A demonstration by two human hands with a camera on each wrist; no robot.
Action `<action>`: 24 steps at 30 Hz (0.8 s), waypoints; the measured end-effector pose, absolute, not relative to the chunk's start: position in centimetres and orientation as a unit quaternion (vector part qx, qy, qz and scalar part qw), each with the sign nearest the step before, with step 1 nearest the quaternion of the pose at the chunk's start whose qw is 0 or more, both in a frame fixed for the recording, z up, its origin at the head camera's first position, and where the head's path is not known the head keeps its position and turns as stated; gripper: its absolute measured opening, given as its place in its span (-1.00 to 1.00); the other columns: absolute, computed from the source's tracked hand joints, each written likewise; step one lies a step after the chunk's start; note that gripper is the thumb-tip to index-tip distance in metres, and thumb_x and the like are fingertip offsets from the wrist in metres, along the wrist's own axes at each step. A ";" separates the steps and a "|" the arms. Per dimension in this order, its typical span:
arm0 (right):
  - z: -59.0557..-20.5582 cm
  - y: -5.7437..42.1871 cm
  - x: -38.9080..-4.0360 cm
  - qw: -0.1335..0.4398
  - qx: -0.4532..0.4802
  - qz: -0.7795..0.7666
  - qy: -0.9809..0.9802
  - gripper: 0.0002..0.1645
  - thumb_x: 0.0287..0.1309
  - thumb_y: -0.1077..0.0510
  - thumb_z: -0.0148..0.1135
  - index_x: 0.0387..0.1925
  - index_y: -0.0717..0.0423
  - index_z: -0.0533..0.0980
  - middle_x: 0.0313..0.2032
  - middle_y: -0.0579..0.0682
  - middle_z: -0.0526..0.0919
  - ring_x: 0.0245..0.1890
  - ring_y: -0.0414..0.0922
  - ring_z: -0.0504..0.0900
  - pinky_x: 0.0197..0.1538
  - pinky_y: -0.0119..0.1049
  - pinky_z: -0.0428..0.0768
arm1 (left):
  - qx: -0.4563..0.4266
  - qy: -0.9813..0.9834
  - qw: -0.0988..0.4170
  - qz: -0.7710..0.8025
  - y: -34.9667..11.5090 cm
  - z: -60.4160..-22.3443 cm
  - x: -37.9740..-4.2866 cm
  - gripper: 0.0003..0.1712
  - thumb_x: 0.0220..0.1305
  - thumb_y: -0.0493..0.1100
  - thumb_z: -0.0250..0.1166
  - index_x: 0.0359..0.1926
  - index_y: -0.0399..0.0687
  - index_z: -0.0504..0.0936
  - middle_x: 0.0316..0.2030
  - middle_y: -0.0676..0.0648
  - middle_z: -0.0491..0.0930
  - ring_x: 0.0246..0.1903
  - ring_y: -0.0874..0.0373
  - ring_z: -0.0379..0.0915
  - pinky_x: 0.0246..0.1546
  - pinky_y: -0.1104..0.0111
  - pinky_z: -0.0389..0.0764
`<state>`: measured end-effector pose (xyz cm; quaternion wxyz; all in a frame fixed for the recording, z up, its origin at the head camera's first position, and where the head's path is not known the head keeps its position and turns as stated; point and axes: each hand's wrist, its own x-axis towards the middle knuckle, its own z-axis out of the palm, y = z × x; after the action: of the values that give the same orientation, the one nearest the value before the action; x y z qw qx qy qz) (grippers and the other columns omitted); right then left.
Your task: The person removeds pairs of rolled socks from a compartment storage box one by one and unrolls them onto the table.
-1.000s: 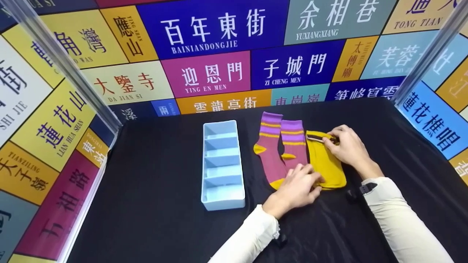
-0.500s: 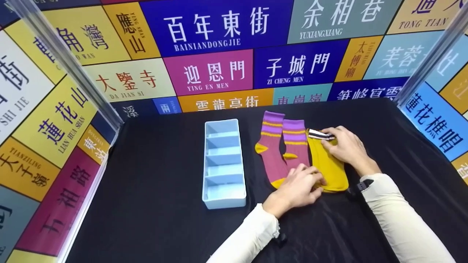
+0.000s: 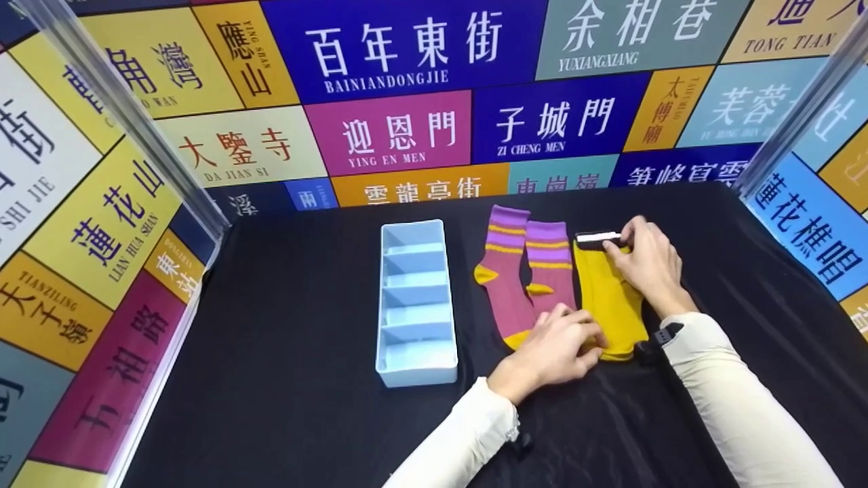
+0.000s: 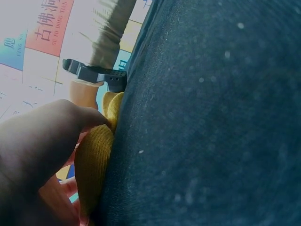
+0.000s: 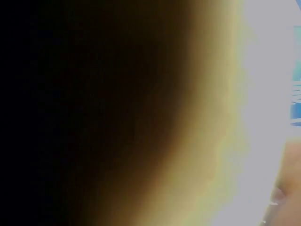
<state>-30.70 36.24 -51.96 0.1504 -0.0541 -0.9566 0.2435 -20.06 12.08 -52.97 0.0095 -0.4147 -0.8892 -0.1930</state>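
Note:
A pair of yellow socks (image 3: 610, 305) with a black-and-white cuff (image 3: 598, 237) lies on the black cloth in the head view. My right hand (image 3: 651, 263) pinches the cuff's right side between thumb and fingers. At the socks' lower left edge, my left hand (image 3: 557, 344) holds the fabric. The left wrist view shows that hand's thumb (image 4: 51, 125) against the yellow knit (image 4: 95, 155), with fingers on its other side. Left of them lie two purple-and-mauve striped socks (image 3: 505, 285), partly under my left hand. The right wrist view is mostly a dark and yellowish blur.
A light blue box (image 3: 416, 305) with several compartments stands left of the socks. Black cloth (image 3: 291, 352) covers the table. Panels with Chinese lettering (image 3: 386, 135) enclose the back and sides, with clear corner posts (image 3: 135, 115).
My right hand has moved slightly away from me with the yellow socks' cuff, which now lies farther back and straighter. My left hand stays nearly in place.

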 end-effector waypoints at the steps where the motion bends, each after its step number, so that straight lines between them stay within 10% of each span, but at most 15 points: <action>1: -52.0 36.3 -30.7 0.152 -0.052 0.239 -0.957 -0.60 0.40 -0.12 0.43 -0.10 0.08 0.51 -0.15 0.18 0.51 -0.17 0.24 0.54 -0.17 0.13 0.48 | -0.415 -0.889 0.010 -0.193 12.1 -53.0 -20.1 -0.76 0.56 0.12 0.28 0.10 0.39 0.80 0.07 0.28 0.65 0.09 0.24 0.37 0.09 0.37 0.39; 6: -52.1 36.2 -30.6 0.152 -0.024 0.227 -0.962 -0.64 0.36 -0.14 0.46 -0.39 0.04 0.73 -0.29 0.12 0.53 -0.26 0.15 0.53 -0.23 -0.02 0.42 | -0.417 -0.888 0.012 -0.192 12.0 -53.1 -20.1 -0.76 0.56 0.11 0.27 0.09 0.38 0.79 0.07 0.27 0.64 0.10 0.24 0.38 0.08 0.37 0.39; 12: -52.4 36.0 -31.0 0.145 0.038 0.237 -0.960 -0.72 0.40 0.02 0.42 0.01 0.04 0.81 -0.29 0.14 0.60 -0.28 0.11 0.54 -0.20 -0.03 0.42 | -0.415 -0.888 0.009 -0.197 12.0 -53.1 -20.1 -0.77 0.55 0.11 0.28 0.09 0.38 0.79 0.09 0.27 0.65 0.10 0.23 0.37 0.09 0.37 0.39; 24: -52.8 37.3 -30.8 0.058 0.060 0.274 -0.958 -0.19 0.61 0.09 0.08 0.74 -0.02 0.08 0.60 0.38 0.28 0.56 0.47 0.13 0.36 0.45 0.09 | -0.407 -0.891 0.007 -0.200 12.1 -53.3 -20.1 -0.79 0.49 0.12 0.36 0.07 0.38 0.76 0.07 0.27 0.63 0.09 0.25 0.34 0.08 0.38 0.37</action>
<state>-30.81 37.27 -52.83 0.0583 0.0601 -0.9580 0.2743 -20.12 12.14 -53.26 0.0065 -0.4072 -0.8912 -0.1997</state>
